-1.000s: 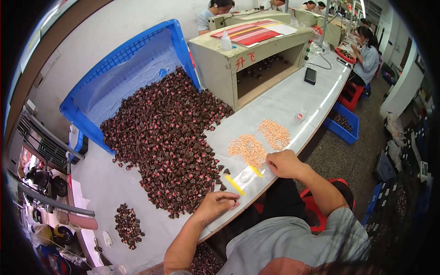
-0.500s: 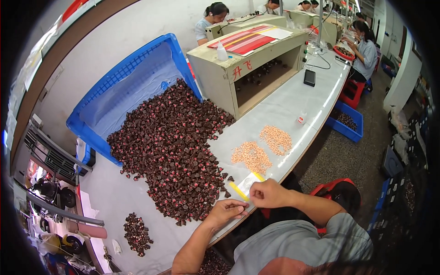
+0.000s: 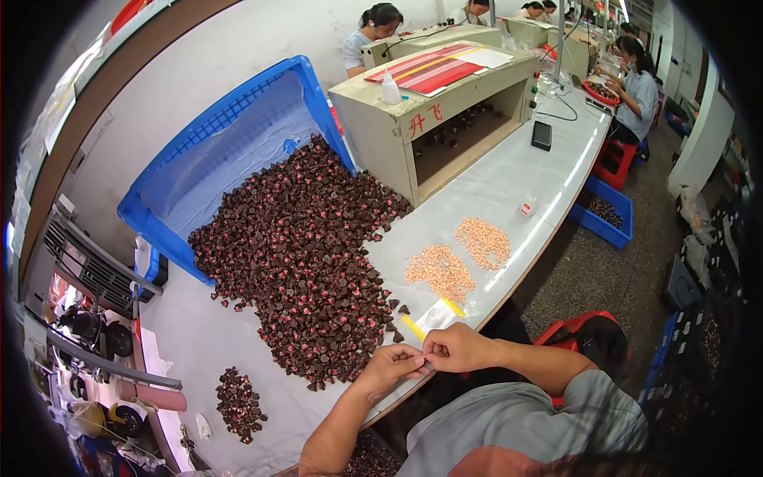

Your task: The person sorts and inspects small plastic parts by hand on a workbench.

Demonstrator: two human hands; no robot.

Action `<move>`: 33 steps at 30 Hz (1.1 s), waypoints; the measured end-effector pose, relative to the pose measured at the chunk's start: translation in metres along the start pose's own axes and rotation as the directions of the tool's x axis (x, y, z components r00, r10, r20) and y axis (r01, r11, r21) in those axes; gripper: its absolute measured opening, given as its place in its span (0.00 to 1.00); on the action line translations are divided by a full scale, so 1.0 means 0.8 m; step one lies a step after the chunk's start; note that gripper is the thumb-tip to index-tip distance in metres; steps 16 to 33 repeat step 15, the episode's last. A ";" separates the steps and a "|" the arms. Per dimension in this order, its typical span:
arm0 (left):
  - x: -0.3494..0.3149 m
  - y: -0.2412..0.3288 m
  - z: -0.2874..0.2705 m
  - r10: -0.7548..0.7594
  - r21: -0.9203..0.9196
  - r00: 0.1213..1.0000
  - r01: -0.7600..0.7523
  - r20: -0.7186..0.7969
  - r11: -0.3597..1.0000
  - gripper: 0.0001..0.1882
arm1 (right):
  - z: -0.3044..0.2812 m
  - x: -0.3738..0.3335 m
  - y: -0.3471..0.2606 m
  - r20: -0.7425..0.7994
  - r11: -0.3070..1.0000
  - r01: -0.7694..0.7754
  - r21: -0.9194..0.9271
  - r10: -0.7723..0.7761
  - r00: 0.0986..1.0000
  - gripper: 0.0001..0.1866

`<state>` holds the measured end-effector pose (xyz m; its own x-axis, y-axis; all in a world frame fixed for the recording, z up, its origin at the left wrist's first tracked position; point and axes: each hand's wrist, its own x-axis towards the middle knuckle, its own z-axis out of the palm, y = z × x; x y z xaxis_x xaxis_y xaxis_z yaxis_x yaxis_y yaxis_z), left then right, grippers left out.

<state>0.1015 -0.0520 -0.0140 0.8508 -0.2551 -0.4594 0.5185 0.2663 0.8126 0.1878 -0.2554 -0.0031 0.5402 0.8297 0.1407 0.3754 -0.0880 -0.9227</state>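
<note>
At the table's front edge, my left hand (image 3: 393, 369) and my right hand (image 3: 458, 348) meet with pinched fingertips. Whatever lies between the fingers is too small and hidden to name. Just beyond them is a white sheet with yellow bands (image 3: 437, 316), a small clear round item on it. A few loose dark cone-shaped pieces lie left of the sheet, beside a large heap of dark pieces with pink marks (image 3: 310, 270). Two flat piles of small peach-coloured bits, a nearer pile (image 3: 441, 272) and a farther pile (image 3: 483, 243), spread beyond the sheet.
A tilted blue crate (image 3: 137, 208) backs the heap. Behind stands a beige open-fronted box (image 3: 372, 147) with a white squeeze bottle (image 3: 390, 89) on top. A smaller dark pile (image 3: 238, 405) lies left, a black device (image 3: 541, 136) far right. Co-workers sit farther along.
My right hand has come down and left from above the sheet's near end, and its fingertips now meet those of my left hand. The left hand has barely moved.
</note>
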 end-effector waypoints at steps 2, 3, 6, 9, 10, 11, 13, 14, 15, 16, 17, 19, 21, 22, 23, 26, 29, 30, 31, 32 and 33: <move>-0.001 0.000 0.000 -0.007 0.024 1.000 0.006 0.007 1.000 0.10 | -0.003 0.001 -0.007 0.058 0.999 -0.052 -0.004 0.052 0.997 0.06; -0.001 0.000 -0.001 -0.007 0.023 1.000 0.007 0.007 1.000 0.10 | -0.002 0.001 -0.004 0.059 0.999 -0.052 -0.004 0.053 0.997 0.06; 0.000 -0.001 -0.001 -0.013 0.003 1.000 0.013 0.017 1.000 0.10 | -0.001 -0.001 0.002 0.036 1.000 -0.010 0.002 0.010 0.999 0.06; 0.003 -0.001 0.001 -0.014 -0.014 1.000 0.015 0.012 1.000 0.12 | -0.013 0.001 -0.007 0.020 0.991 0.058 -0.120 -0.056 0.998 0.05; 0.002 -0.003 0.002 0.026 -0.004 1.000 -0.026 -0.002 1.000 0.13 | -0.022 0.004 -0.009 -0.001 0.979 0.086 -0.185 -0.087 0.996 0.05; -0.002 -0.005 0.002 0.066 0.003 0.998 -0.065 -0.022 0.998 0.14 | -0.030 0.008 -0.012 -0.013 0.963 0.114 -0.243 -0.121 0.993 0.04; -0.006 -0.006 0.003 0.065 0.011 0.996 -0.064 -0.053 0.998 0.15 | -0.052 0.016 -0.013 -0.045 0.921 0.149 -0.359 -0.177 0.983 0.05; -0.003 -0.003 0.005 0.068 0.038 0.996 -0.065 -0.057 0.997 0.16 | -0.065 0.019 -0.022 -0.067 0.895 0.140 -0.424 -0.185 0.980 0.05; -0.010 -0.009 0.004 0.063 0.021 0.996 -0.062 -0.068 0.998 0.16 | -0.074 0.022 -0.019 -0.052 0.846 0.133 -0.516 -0.186 0.981 0.05; -0.010 -0.009 0.004 0.063 0.021 0.996 -0.062 -0.068 0.998 0.16 | -0.074 0.022 -0.019 -0.052 0.846 0.133 -0.516 -0.186 0.981 0.05; -0.010 -0.009 0.004 0.063 0.021 0.996 -0.062 -0.068 0.998 0.16 | -0.074 0.022 -0.019 -0.052 0.846 0.133 -0.516 -0.186 0.981 0.05; -0.010 -0.009 0.004 0.063 0.021 0.996 -0.062 -0.068 0.998 0.16 | -0.074 0.022 -0.019 -0.052 0.846 0.133 -0.516 -0.186 0.981 0.05; -0.010 -0.009 0.004 0.063 0.021 0.996 -0.062 -0.068 0.998 0.16 | -0.074 0.022 -0.019 -0.052 0.846 0.133 -0.516 -0.186 0.981 0.05; -0.010 -0.009 0.004 0.063 0.021 0.996 -0.062 -0.068 0.998 0.16 | -0.074 0.022 -0.019 -0.052 0.846 0.133 -0.516 -0.186 0.981 0.05; -0.010 -0.009 0.004 0.063 0.021 0.996 -0.062 -0.068 0.998 0.16 | -0.074 0.022 -0.019 -0.052 0.846 0.133 -0.516 -0.186 0.981 0.05; -0.010 -0.009 0.004 0.063 0.021 0.996 -0.062 -0.068 0.998 0.16 | -0.074 0.022 -0.019 -0.052 0.846 0.133 -0.516 -0.186 0.981 0.05; -0.010 -0.009 0.004 0.063 0.021 0.996 -0.062 -0.068 0.998 0.16 | -0.074 0.022 -0.019 -0.052 0.846 0.133 -0.516 -0.186 0.981 0.05; -0.010 -0.009 0.004 0.063 0.021 0.996 -0.062 -0.068 0.998 0.16 | -0.074 0.022 -0.019 -0.052 0.846 0.133 -0.516 -0.186 0.981 0.05; -0.010 -0.009 0.004 0.063 0.021 0.996 -0.062 -0.068 0.998 0.16 | -0.074 0.022 -0.019 -0.052 0.846 0.133 -0.516 -0.186 0.981 0.05; -0.010 -0.009 0.004 0.063 0.021 0.996 -0.062 -0.068 0.998 0.16 | -0.074 0.022 -0.019 -0.052 0.846 0.133 -0.516 -0.186 0.981 0.05; -0.010 -0.009 0.004 0.063 0.021 0.996 -0.062 -0.068 0.998 0.16 | -0.074 0.022 -0.019 -0.052 0.846 0.133 -0.516 -0.186 0.981 0.05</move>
